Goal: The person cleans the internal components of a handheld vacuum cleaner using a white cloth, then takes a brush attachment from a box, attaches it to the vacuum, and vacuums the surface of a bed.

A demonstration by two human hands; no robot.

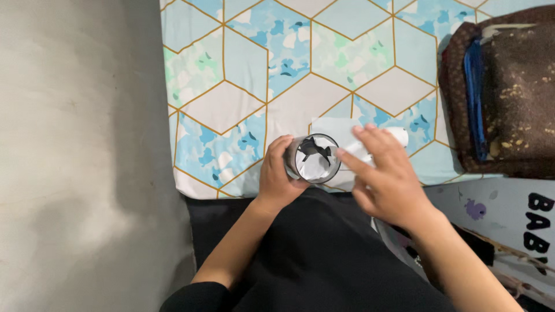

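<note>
Two hands meet over the near edge of the patterned sheet (pixel 231 86): your left hand (pixel 277 176) wraps its fingers tight around a clear glass (pixel 315 159), tipped so its mouth faces you. White paper with a dark cut-out shape already sits inside it. Your right hand (pixel 384 176) hovers just right of the rim, fingers loosely spread, index tip touching the rim (gripping nothing). A white sheet of paper (pixel 335 128) lies beneath; a brown bag (pixel 509 86) sits far right. Lining looks nearly seated, only final smoothing seems left
</note>
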